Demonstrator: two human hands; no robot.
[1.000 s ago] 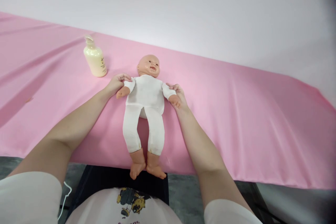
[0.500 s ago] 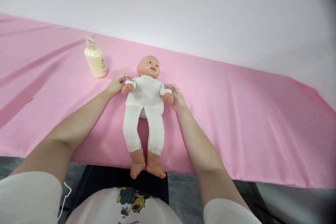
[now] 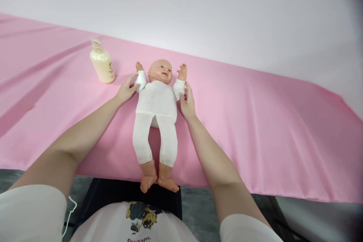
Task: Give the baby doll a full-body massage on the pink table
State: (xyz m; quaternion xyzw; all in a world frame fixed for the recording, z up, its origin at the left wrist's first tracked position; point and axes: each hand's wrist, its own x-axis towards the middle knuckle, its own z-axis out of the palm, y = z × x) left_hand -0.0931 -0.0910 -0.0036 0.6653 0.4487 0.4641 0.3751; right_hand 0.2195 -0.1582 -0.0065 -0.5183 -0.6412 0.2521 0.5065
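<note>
A baby doll (image 3: 157,98) with a white cloth body lies on its back, feet toward me and over the table's near edge. Both its arms point up beside its head. My left hand (image 3: 128,89) grips the doll's arm on the left by its white sleeve, thumb and fingers around it. On the other side, my right hand (image 3: 187,101) has its fingers around the sleeve of the doll's other arm. Some fingertips of both hands are hidden behind the sleeves.
A cream-coloured pump bottle (image 3: 102,64) stands on the pink tablecloth (image 3: 255,132), left of the doll's head. Behind the table rises a white wall (image 3: 198,11). A white cable (image 3: 70,211) hangs below the near edge at left.
The doll's arms have swung from pointing down toward its feet to pointing up beside its head, with my hands at the sleeves. Its body and the bottle stay put.
</note>
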